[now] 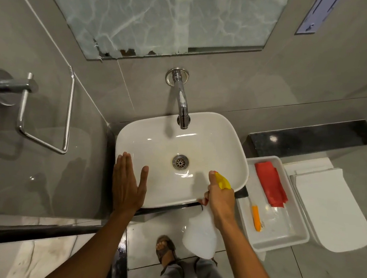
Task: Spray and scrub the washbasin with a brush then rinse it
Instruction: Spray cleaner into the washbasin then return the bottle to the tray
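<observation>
The task appears to be at the spraying step. The right hand (219, 196) is closed around the neck of a spray bottle (201, 234), with its yellow nozzle (223, 181) pointed over the near right rim into the washbasin (156, 141); the bottle body hangs below the hand, outside the basin. The left hand (128, 185) lies flat and open on the near left rim, holding nothing. The bowl shows a yellowish stain around the drain (180, 162); no foam is visible, and whether any spray has landed cannot be told. Scrubbing and rinsing are judged still to do. An orange-handled tool, probably the brush (256, 221), lies in the white tray (280, 240) just beside the basin on the right, near a red cloth (271, 185). Above the bowl, room is limited at the rear by the tap (183, 103), which overhangs the back edge. A wall closes the left side, and the tray edge borders the right.
</observation>
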The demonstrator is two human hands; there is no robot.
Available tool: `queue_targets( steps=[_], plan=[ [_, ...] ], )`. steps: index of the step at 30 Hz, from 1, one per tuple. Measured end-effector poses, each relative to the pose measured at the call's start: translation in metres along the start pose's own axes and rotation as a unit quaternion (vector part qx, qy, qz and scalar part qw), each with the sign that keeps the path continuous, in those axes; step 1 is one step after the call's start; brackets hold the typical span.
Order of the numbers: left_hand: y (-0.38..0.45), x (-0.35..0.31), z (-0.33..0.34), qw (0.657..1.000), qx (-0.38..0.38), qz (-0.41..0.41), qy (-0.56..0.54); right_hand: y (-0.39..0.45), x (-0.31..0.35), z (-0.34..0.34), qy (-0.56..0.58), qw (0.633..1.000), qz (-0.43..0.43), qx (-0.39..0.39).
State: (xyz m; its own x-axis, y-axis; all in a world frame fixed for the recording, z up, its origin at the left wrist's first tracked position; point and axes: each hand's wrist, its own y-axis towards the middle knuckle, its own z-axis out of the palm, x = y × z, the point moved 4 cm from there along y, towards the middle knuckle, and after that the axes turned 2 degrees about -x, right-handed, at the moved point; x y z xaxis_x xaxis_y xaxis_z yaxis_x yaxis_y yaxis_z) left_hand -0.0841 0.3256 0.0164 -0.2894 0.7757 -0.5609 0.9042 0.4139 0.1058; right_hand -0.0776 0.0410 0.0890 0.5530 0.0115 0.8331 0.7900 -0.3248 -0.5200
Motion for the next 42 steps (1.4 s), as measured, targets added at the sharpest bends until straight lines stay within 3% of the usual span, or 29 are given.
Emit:
queue_targets(
  steps=[6,13,25,30,42],
  plan=[
    [0.0,0.001,0.001,1.0,0.006,0.005,0.006,-0.016,-0.009,-0.004,0.088,0.995,0.024,0.043],
    [-0.001,-0.019,-0.001,0.998,0.022,0.054,0.016,-0.018,0.002,-0.022,0.143,0.988,0.04,0.041],
    [-0.019,-0.218,0.084,0.97,0.11,0.208,-0.063,0.04,0.024,-0.138,0.223,0.974,-0.008,-0.046],
    [-0.033,-0.274,0.136,0.97,0.153,0.16,-0.097,0.083,0.011,-0.2,0.195,0.977,-0.011,-0.083],
    [-0.039,-0.308,0.217,0.95,0.168,0.263,0.023,0.208,-0.101,-0.273,0.086,0.978,-0.118,-0.151]
  ],
)
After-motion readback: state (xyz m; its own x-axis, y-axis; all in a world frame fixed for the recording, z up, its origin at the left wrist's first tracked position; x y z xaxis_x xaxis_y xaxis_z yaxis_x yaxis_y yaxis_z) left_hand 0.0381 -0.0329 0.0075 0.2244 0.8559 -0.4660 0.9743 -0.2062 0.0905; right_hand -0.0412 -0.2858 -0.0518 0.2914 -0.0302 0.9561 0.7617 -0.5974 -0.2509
